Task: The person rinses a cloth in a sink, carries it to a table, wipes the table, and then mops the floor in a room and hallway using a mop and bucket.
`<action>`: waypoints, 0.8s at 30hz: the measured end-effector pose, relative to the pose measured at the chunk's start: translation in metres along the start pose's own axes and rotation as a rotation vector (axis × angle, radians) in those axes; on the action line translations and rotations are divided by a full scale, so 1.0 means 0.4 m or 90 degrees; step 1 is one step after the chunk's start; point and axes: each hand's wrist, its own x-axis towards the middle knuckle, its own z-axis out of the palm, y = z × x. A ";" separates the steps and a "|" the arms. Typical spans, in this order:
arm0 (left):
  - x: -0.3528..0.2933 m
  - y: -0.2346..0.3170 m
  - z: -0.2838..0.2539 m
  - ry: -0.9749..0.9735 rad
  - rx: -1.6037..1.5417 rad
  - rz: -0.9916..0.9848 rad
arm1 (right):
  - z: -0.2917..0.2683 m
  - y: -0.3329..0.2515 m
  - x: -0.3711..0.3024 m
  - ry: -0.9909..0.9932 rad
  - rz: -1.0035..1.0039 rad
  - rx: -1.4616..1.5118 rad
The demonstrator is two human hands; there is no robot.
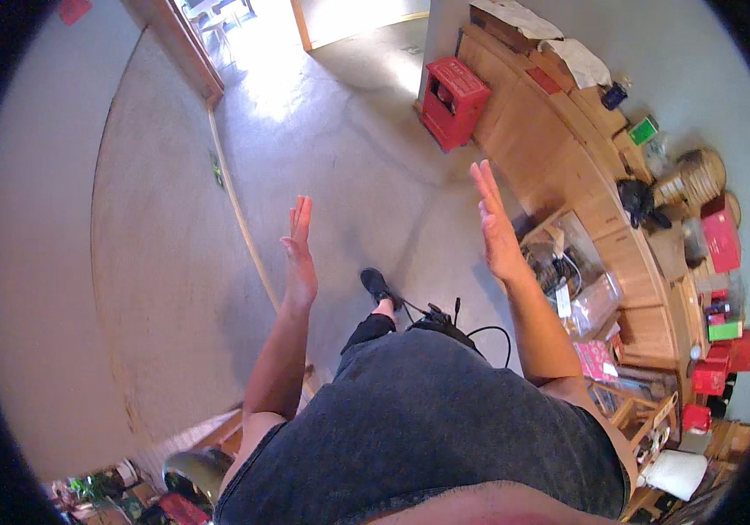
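Observation:
Both my forearms are raised in front of me over the grey floor (348,184). My left hand (300,255) is held upright with its fingers stretched out, and nothing is in it. Across from it, my right hand (497,232) is also open, fingers straight and palm turned inward. A wide gap separates the two hands, and neither touches anything. Below them show one black shoe (376,284) and a black cable (499,335) hanging by my waist.
A wooden cabinet (567,153) runs along the right wall, loaded with boxes and baskets. At its far end stands a red box (453,102). An open bin of cables and plastic (567,262) sits beside the cabinet. A bright doorway (261,52) lies ahead; a wall (165,236) rises left.

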 end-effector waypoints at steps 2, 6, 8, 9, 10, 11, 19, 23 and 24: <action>0.165 -0.075 -0.018 -0.011 0.005 0.023 | -0.002 0.081 0.145 0.007 -0.007 -0.024; 0.492 -0.172 -0.033 -0.017 -0.011 0.012 | -0.005 0.190 0.420 0.040 0.005 -0.044; 0.664 -0.178 -0.028 -0.035 -0.006 0.018 | -0.012 0.229 0.551 0.056 0.011 -0.047; 0.746 -0.178 -0.030 -0.048 0.002 0.032 | -0.020 0.239 0.617 0.057 0.007 -0.064; 0.813 -0.189 -0.035 -0.057 0.006 0.029 | -0.026 0.258 0.681 0.058 0.003 -0.081; 0.884 -0.210 -0.034 -0.052 0.013 0.036 | -0.034 0.297 0.740 0.070 0.006 -0.083; 1.459 -0.384 -0.078 -0.010 -0.057 0.031 | -0.031 0.636 1.306 0.078 -0.017 -0.054; 1.776 -0.436 -0.100 0.023 -0.017 0.058 | -0.020 0.782 1.662 0.056 0.112 0.052; 1.841 -0.457 -0.103 0.023 -0.025 0.048 | -0.020 0.810 1.744 0.051 0.122 0.045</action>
